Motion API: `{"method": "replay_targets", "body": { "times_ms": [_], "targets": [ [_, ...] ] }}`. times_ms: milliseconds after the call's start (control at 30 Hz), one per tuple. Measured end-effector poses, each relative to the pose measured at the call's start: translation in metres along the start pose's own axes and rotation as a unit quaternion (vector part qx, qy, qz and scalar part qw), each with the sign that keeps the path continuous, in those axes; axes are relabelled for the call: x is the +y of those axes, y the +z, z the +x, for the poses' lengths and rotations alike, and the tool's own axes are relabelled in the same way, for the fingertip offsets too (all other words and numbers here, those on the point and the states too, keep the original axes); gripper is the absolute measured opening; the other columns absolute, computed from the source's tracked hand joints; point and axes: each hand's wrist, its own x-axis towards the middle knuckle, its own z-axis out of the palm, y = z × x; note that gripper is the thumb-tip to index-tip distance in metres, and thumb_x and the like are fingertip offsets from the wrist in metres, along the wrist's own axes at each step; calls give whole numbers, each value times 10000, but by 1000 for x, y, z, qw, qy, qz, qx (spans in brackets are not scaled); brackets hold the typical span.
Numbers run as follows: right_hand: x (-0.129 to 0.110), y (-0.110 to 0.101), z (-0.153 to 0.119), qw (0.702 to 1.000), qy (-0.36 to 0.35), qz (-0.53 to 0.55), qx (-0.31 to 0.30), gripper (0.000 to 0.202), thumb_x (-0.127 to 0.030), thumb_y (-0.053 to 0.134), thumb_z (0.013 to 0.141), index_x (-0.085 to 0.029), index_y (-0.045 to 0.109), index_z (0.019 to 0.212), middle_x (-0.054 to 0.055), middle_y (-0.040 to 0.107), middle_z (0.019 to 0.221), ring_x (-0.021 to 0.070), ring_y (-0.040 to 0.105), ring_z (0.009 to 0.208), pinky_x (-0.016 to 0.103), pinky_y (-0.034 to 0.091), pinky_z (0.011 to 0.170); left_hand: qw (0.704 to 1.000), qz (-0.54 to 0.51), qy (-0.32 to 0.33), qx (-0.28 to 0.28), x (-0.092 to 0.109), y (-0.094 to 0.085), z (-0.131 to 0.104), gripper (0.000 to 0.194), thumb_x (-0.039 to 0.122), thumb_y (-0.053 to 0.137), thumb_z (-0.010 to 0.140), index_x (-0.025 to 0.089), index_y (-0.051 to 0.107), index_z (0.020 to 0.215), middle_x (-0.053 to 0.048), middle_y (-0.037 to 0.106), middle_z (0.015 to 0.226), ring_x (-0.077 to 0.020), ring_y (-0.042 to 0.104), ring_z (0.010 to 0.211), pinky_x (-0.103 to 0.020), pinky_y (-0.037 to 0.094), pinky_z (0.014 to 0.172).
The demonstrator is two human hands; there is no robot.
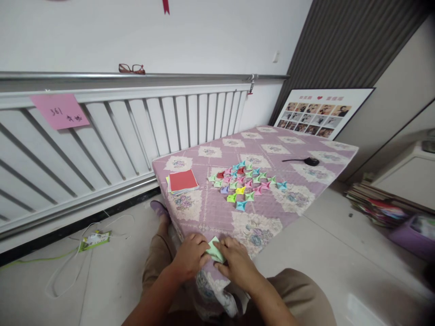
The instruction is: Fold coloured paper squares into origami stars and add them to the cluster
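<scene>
A light green sheet of origami paper (215,251), partly folded, lies at the near corner of the table between my hands. My left hand (190,254) grips its left edge, fingers curled, with the thumb by the paper. On the other side, my right hand (236,260) presses the paper with its fingertips and thumb. My fingers hide parts of the folds. Farther off stand several small folded paper figures (240,190) in rows, in green, pink, blue, red, yellow and purple. To their left rests a stack of square coloured paper (183,180) with a red sheet on top.
A purple flowered cloth covers the table (214,213). A black object with a thin handle (310,161) lies on its right side, and a photo board (312,111) stands behind. The white radiator (190,117) borders the left. A power strip (95,240) with cables sits on the floor.
</scene>
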Motion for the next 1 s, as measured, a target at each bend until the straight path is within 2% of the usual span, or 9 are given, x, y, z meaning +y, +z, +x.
{"method": "replay_targets", "body": {
  "times_ms": [133,300,433,533,733,900,1000],
  "targets": [
    [0,1,0,1000,-6,-5,16,449,-283,586,827,-296,536,1273,50,564,1082,230,495,1016,340,361,841,1000,-11,5,-2,3,-2,-1,271,315,668,801,208,603,1041,-43,567,1071,-228,475,1018,-363,387,907],
    [0,-3,1,1000,-10,4,19,366,-308,501,896,-301,549,1258,40,574,1032,210,509,976,329,379,825,1000,23,-21,-4,5,2,2,141,241,604,831,214,616,969,-37,567,1028,-220,474,999,-360,384,894],
    [0,-2,1,1000,-8,3,17,443,-364,597,828,-282,549,1260,50,573,1058,231,509,1002,339,382,830,999,43,-30,12,4,9,4,105,197,557,865,215,626,942,-36,572,994,-217,480,971,-365,386,873],
    [0,3,2,1000,10,5,27,510,-320,666,755,-273,556,1251,51,570,1081,240,505,1026,339,377,848,998,48,-30,24,2,14,5,109,185,548,873,212,627,942,-37,579,985,-216,485,961,-369,386,869],
    [-3,10,3,998,26,-24,58,413,-236,585,807,-305,577,1214,35,586,1028,221,517,985,328,367,812,997,66,-21,22,1,17,4,91,234,563,880,209,623,943,-39,582,1006,-222,488,977,-383,390,871],
    [-4,10,5,997,36,-32,60,328,-281,504,882,-302,594,1197,42,596,1008,215,532,973,328,376,803,997,76,-19,28,2,17,7,95,195,545,877,199,620,935,-46,578,1027,-223,491,984,-380,403,869],
    [-3,8,7,998,32,-18,60,320,-298,519,873,-294,603,1182,44,599,1012,212,536,975,321,383,820,997,77,-18,25,3,16,11,126,152,502,891,190,621,906,-54,585,1004,-225,491,979,-375,406,865]
  ]
}}
